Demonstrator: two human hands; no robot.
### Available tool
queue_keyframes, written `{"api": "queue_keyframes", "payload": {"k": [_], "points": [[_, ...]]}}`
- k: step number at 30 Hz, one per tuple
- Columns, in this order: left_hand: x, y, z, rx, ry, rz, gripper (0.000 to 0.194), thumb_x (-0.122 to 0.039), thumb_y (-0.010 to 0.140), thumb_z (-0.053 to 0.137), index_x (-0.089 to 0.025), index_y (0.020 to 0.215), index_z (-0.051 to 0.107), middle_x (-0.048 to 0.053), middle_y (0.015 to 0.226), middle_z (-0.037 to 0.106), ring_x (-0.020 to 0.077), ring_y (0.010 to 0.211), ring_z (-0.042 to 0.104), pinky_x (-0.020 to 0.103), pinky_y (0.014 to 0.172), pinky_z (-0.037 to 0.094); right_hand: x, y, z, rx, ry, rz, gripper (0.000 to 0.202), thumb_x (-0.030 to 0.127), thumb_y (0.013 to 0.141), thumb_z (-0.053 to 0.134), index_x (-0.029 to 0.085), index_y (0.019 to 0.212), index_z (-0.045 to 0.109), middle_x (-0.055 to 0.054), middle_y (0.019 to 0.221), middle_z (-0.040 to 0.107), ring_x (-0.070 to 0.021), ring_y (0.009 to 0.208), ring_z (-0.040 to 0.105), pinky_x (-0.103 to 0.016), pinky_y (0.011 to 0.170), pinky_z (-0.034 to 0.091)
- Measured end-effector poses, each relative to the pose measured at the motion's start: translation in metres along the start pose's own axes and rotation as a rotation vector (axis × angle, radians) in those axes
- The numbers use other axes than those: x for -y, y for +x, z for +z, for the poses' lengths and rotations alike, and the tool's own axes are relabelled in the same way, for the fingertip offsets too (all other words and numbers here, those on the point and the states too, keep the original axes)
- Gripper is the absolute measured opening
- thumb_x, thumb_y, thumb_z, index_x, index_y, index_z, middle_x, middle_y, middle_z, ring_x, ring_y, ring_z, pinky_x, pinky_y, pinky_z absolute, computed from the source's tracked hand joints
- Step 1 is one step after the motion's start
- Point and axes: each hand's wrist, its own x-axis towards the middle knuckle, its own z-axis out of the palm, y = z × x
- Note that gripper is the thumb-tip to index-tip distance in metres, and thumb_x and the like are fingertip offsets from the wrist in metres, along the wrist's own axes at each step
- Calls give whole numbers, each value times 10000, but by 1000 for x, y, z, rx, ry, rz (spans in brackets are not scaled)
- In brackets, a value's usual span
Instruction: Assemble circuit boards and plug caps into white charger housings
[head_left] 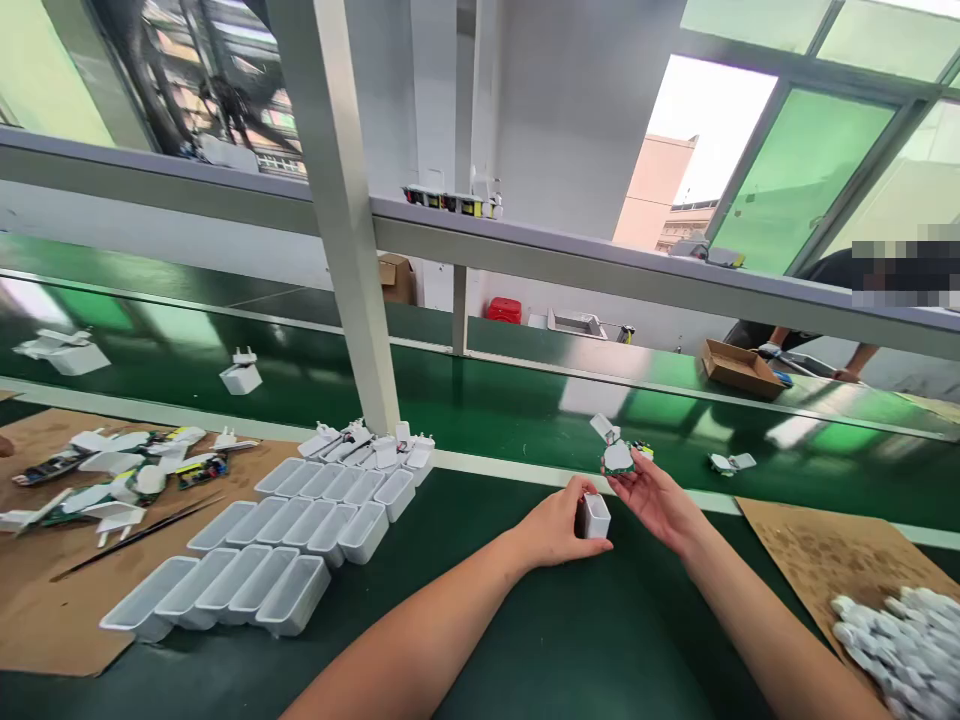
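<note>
Near the middle of the bench, my left hand (559, 525) is closed around a small white plastic case (597, 516), thumb along its lower side. To its right and a little higher, my right hand (656, 495) pinches a green circuit board (619, 460) with white parts standing up from it. A small gap separates the board from the case. On the left, rows of open white cases (296, 590) stand on the dark green bench, and those at the back have boards with white parts (386, 450) in or on them.
Cardboard (45, 620) at the left bears loose boards and a thin dark stick (135, 537). Small white parts (900, 640) are heaped at the right. A green conveyor belt (510, 420) runs behind, under a shelf rail (570, 260). Another person's hand (847, 375) is at far right.
</note>
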Motion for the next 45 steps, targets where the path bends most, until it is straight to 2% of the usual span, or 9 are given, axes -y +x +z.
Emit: {"api": "queue_keyframes", "payload": {"k": [3, 7, 12, 16, 22, 29, 35, 40, 45], "points": [[-1, 0, 2, 83, 16, 133, 779, -439, 729, 944, -259, 1364, 531, 60, 1137, 737, 288, 1014, 727, 380, 850, 553, -15, -50, -5, 1, 257, -27, 373, 553, 909, 818, 266, 1141, 774, -67, 1281, 798, -268, 1272, 738, -447, 1172, 598], [1, 3, 5, 124, 76, 139, 673, -416, 728, 960, -264, 1302, 643, 76, 1179, 749, 312, 1073, 721, 411, 918, 552, -39, -76, -1, -49, 269, -70, 459, 517, 846, 891, 241, 1198, 785, -95, 1259, 808, -316, 1212, 764, -551, 1166, 581], [-3, 3, 3, 151, 76, 123, 589, -442, 724, 964, -272, 1220, 696, 55, 1109, 730, 295, 1057, 689, 402, 912, 546, -44, -81, -13, -54, 81, -147, 548, 486, 794, 948, 271, 1264, 764, -107, 1294, 797, -333, 1250, 742, -559, 1171, 552], [-8, 1, 2, 174, 67, 81, 519, -381, 741, 948, -262, 1169, 681, 55, 1126, 704, 286, 1051, 675, 383, 871, 553, -43, -86, -21, -50, -57, -159, 569, 454, 790, 957, 275, 1282, 735, -111, 1351, 767, -323, 1285, 716, -533, 1178, 547], [-11, 1, 1, 189, 10, 124, 466, -326, 792, 895, -262, 1184, 649, 64, 1188, 696, 284, 1105, 666, 385, 904, 561, -46, -95, -17, 9, -144, -234, 551, 382, 805, 949, 278, 1284, 697, -105, 1323, 740, -277, 1183, 734, -474, 1098, 612], [-9, 3, 1, 236, 32, 152, 388, -351, 868, 840, -252, 1170, 618, 72, 1232, 683, 288, 1157, 624, 412, 974, 535, -46, -100, -22, 37, -381, -361, 507, 316, 843, 920, 275, 1297, 697, -104, 1292, 719, -291, 1196, 704, -451, 1059, 615], [-7, 3, 3, 232, 21, 186, 393, -256, 829, 823, -254, 1174, 635, 70, 1238, 684, 295, 1177, 632, 418, 1001, 528, -45, -102, -22, 61, -465, -383, 500, 315, 853, 905, 307, 1308, 697, -94, 1273, 725, -299, 1154, 720, -443, 994, 629], [-6, 3, 3, 242, 45, 208, 396, -241, 829, 817, -244, 1179, 633, 85, 1234, 683, 309, 1175, 631, 435, 1006, 527, -44, -103, -24, 90, -615, -427, 498, 320, 861, 893, 334, 1317, 694, -86, 1277, 741, -312, 1154, 722, -464, 985, 626], [-6, 2, 4, 204, 23, 276, 382, -236, 845, 822, -245, 1174, 627, 82, 1192, 690, 304, 1155, 643, 441, 1007, 536, -42, -104, -23, 110, -684, -477, 510, 273, 881, 865, 332, 1351, 676, -87, 1275, 749, -311, 1124, 732, -470, 944, 632]]}}
